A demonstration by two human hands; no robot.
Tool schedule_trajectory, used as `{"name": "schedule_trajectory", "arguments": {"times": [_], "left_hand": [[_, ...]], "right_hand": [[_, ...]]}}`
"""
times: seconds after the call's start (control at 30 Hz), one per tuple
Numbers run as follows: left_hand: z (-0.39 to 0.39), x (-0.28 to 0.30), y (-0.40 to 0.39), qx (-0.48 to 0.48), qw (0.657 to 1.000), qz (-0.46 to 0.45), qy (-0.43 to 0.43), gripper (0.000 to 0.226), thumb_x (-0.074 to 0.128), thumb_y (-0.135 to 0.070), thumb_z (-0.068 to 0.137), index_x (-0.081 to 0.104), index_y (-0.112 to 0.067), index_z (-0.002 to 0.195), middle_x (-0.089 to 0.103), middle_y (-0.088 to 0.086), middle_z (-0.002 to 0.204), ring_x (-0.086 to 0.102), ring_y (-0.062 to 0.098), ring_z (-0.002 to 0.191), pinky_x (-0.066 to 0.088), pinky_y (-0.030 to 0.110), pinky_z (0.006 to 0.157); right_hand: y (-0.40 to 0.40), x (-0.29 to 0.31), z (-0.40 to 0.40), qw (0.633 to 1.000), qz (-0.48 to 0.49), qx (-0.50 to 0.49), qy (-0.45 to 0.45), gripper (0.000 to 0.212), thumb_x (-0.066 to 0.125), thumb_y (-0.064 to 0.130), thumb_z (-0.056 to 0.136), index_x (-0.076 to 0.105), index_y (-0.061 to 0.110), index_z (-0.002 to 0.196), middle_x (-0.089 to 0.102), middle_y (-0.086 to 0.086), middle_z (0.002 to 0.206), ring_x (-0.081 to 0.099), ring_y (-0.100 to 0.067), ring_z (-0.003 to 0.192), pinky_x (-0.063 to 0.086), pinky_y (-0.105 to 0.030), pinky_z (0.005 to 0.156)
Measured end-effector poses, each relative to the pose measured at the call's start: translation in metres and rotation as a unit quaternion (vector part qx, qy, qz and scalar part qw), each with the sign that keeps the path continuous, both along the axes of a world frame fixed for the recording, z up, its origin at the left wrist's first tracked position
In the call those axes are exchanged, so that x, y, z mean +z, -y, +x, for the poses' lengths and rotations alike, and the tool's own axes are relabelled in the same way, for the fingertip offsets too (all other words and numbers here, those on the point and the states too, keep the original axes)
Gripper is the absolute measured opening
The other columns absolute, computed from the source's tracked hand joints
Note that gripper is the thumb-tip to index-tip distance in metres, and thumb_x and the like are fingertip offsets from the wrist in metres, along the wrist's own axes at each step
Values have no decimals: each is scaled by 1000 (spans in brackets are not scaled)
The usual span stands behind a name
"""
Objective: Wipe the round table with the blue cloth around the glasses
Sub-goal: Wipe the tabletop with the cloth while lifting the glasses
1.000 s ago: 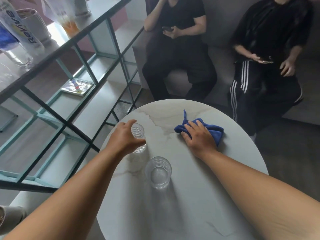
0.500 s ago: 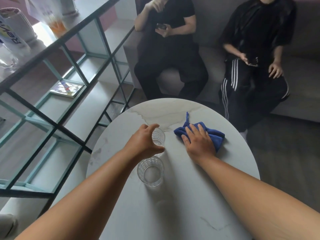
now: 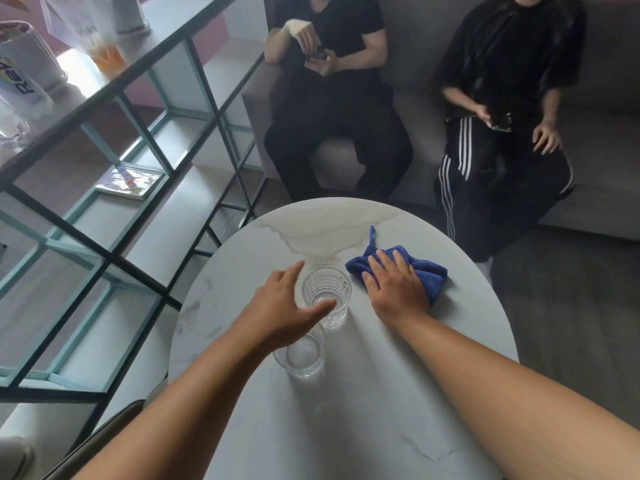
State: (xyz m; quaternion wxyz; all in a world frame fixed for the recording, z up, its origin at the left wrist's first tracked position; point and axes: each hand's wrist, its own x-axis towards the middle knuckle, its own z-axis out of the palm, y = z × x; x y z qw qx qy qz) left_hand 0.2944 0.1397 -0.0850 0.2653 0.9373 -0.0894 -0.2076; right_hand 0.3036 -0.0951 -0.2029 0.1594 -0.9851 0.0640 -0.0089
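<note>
Two clear glasses, far [image 3: 327,295] and near [image 3: 300,355], both empty (upright). Left hand [image 3: 284,311] loose, fingers spread beside the far glass; right hand [image 3: 394,289] flat on blue cloth [image 3: 429,273].

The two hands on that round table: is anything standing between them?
Yes. In the head view, a clear ribbed glass stands upright between the left hand and the right hand, which presses the blue cloth. The left hand's fingers curl around the glass.

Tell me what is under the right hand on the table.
The right hand lies flat on the bunched blue cloth, which rests on the round table. The cloth's edges and loop show beyond the fingers; the tabletop beneath it is covered.
</note>
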Motion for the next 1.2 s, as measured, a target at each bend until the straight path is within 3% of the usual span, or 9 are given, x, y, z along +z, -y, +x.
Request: {"name": "schedule_trajectory", "arguments": {"times": [0.2,0.47,0.67,0.87,1.2], "left_hand": [[-18,2,8,25,998,-46,-17,95,69,-61,78,23,-31,155,45,0,152,47,20,135,37,30,103],[-26,-3,18,10,1000,-27,-2,94,70,-60,78,23,-31,154,47,-1,151,47,19,133,37,27,101],[-29,0,25,24,998,-52,19,84,73,-49,80,32,-27,150,53,1,144,52,19,127,32,18,89],[-35,-4,31,46,996,-77,22,81,74,-46,79,36,-27,147,56,-1,140,60,18,117,39,21,89],[-42,-8,42,47,994,-99,8,73,69,-48,81,37,-29,144,59,-2,135,62,14,113,48,28,91]], "right_hand": [[-3,1,-2,1000,5,-9,-1,73,17,54,91,52,14,141,47,-9,151,32,-36,142,28,-52,114],[-4,3,-6,1000,6,-8,-3,74,16,54,91,51,13,141,47,-8,151,31,-36,142,28,-53,113],[-3,1,-7,1000,5,-5,-9,70,22,54,92,53,13,139,49,-9,149,34,-37,141,31,-55,111],[-1,-1,-10,1000,3,3,-6,68,24,54,92,52,14,140,48,-9,150,33,-37,142,31,-55,112],[1,8,-15,999,-15,32,-33,85,2,56,83,38,17,150,33,-4,159,17,-32,148,19,-50,118]]}}
